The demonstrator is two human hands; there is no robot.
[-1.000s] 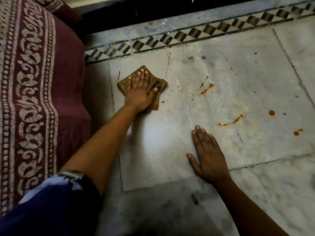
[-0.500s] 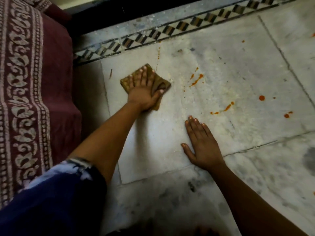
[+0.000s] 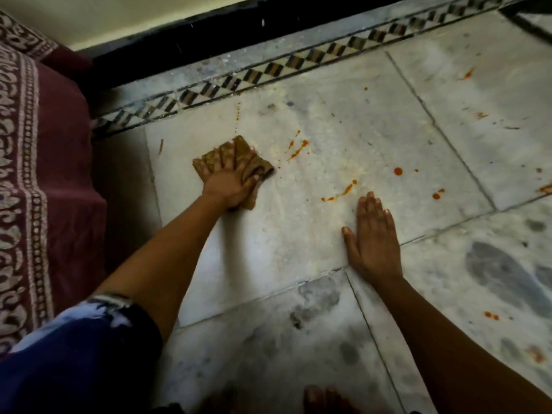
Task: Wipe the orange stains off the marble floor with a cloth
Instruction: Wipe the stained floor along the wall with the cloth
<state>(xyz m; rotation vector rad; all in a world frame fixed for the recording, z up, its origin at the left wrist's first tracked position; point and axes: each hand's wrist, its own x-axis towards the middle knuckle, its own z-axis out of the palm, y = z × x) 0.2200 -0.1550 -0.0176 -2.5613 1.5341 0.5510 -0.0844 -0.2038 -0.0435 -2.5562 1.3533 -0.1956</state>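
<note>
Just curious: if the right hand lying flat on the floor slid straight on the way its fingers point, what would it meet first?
Probably the orange streak just beyond the right hand, slightly left of its fingertips; otherwise only bare marble floor ahead.

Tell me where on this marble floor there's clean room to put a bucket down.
Free: the slab between the left arm and the right hand, below the cloth. Crowded: orange stains dot the marble floor right of the cloth, and the maroon bedspread blocks the left.
</note>
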